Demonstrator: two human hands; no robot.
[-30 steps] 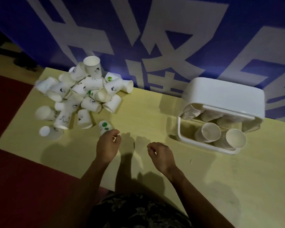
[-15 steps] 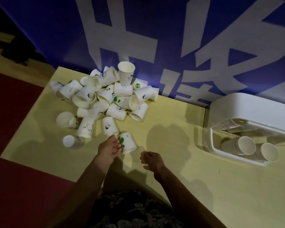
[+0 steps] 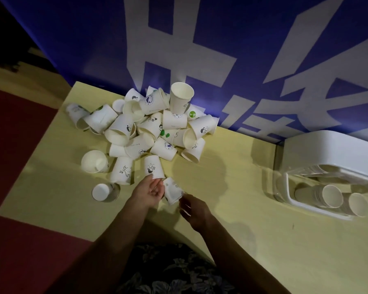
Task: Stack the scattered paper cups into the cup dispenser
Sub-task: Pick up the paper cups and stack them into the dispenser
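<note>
Head view | my left hand (image 3: 150,193) grips a paper cup (image 3: 173,190) | right hand (image 3: 192,209) just beside it, fingers loosely curled, empty | cup pile (image 3: 153,124) beyond my fingers.

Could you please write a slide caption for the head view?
Left hand holds a paper cup beside the pile; right hand reaches in; dispenser waits.

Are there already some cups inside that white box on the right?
Yes. The white cup dispenser at the table's right end already holds nested stacks of paper cups lying on their sides, open mouths facing the camera.
</note>
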